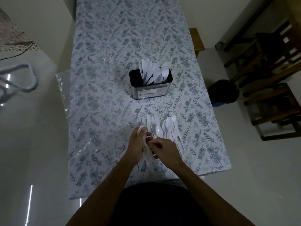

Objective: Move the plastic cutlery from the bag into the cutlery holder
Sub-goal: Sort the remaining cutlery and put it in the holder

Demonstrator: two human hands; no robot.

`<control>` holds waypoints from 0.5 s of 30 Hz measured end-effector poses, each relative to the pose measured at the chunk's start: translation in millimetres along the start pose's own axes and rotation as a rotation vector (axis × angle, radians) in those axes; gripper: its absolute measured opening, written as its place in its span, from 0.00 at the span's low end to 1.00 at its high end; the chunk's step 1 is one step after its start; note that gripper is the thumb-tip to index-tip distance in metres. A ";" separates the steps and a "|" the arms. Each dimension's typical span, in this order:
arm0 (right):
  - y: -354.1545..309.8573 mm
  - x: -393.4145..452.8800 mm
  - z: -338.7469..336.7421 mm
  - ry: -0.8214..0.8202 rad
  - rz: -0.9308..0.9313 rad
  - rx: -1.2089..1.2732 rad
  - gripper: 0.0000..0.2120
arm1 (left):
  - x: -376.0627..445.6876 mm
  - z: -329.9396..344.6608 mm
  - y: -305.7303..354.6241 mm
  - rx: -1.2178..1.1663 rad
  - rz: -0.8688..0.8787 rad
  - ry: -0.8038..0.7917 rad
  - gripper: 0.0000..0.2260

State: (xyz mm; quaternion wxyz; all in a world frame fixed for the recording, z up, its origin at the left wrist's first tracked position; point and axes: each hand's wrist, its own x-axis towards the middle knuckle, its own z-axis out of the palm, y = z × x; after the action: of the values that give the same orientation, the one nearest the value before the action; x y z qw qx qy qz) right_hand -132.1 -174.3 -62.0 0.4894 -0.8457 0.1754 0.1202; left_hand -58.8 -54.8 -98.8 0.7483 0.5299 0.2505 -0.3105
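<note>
A metal cutlery holder (150, 88) with a dark inside stands mid-table, with white plastic knives, spoons and forks (153, 73) upright in it. A loose pile of white plastic cutlery (166, 128) lies on the table nearer to me. My left hand (137, 144) grips a bunch of white plastic cutlery (148, 156), its ends sticking out above and below the fist. My right hand (166, 150) touches that bunch from the right, fingers pinched at it. A clear plastic bag (78, 115) lies flat at the table's left edge.
The table (114, 46) carries a floral cloth under clear plastic. A dark bin (224, 92) stands on the floor to the right, with wooden chairs (268, 75) beyond it. A white appliance top (24, 82) is at the left.
</note>
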 end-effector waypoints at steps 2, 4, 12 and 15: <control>9.4 7.0 -0.2 0.094 0.006 -0.125 0.06 | -3.6 -3.8 -1.4 0.012 0.079 -0.049 0.08; 17.4 17.0 -5.6 0.156 0.029 -0.292 0.07 | -9.1 -8.9 0.0 0.049 0.121 -0.049 0.08; 15.9 65.4 -11.2 0.081 -0.055 -0.651 0.17 | -10.8 -24.7 -2.2 0.015 -0.013 0.022 0.03; 12.8 81.4 -14.5 0.035 -0.043 -0.616 0.11 | -12.4 -26.3 -3.8 0.051 -0.001 0.019 0.03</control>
State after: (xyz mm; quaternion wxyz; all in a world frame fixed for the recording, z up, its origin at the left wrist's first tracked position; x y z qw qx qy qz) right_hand -62.8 -207.4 -95.4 0.2093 -0.9598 0.1209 0.1428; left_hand -71.2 -28.3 -100.8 0.7319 0.5518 0.2500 -0.3121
